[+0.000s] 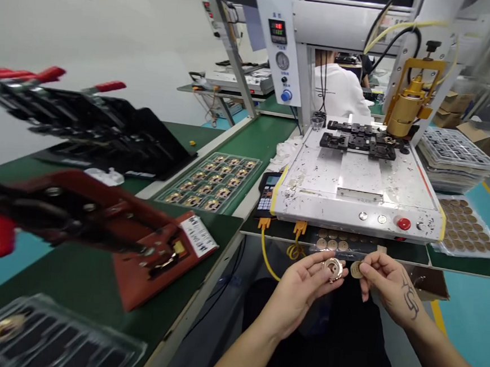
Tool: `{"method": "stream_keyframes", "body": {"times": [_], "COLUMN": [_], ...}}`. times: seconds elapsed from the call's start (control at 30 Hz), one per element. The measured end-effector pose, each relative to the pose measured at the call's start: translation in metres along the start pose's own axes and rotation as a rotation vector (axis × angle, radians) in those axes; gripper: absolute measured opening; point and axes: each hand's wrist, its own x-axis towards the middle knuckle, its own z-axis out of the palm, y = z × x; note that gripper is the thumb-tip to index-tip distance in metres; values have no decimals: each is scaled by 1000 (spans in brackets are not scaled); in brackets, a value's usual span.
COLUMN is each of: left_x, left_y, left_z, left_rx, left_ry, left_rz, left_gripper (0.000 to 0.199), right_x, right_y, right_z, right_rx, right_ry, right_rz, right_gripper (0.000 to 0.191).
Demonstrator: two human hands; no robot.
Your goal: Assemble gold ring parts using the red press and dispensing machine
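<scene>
My left hand (304, 287) is closed on a round, gold-coloured metal ring part (334, 269) with an open centre and a notched edge. Just to its right, my right hand (389, 285) pinches a flat brown disc (356, 269) between thumb and fingers. Ring and disc are close together but apart, held above my lap in front of the machine. Similar brown discs (327, 244) lie in rows on a sheet under the machine's front edge.
A white bench machine (311, 205) with a gold dispensing head (403, 108) stands ahead. To the left are a tray of gold parts (211, 181), a red toggle-clamp fixture (144, 272) and black clamp fixtures (126, 129). A sheet of brown discs (466, 226) lies right. Someone in white (341, 89) sits behind.
</scene>
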Motion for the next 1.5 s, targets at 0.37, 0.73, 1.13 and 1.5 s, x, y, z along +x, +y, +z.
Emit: {"method": "stream_keyframes", "body": {"times": [0.37, 0.73, 1.13, 1.5], "left_x": [-20, -27, -31, -33], "left_y": [-9, -14, -18, -25], "left_z": [-11, -11, -2, 0], "left_rx": [-43, 3, 31, 100], "left_ry": [-14, 13, 18, 27], "left_rz": [117, 152, 198, 246], "left_gripper": [48, 48, 50, 49], "right_x": [-7, -1, -2, -4], "right_y": [1, -14, -13, -4], "right_z": [13, 21, 40, 39], "right_rx": [102, -322, -445, -458], "right_ry": [-107, -120, -133, -108], "right_rz": [139, -101, -246, -240], "right_gripper": [44, 39, 30, 28]}}
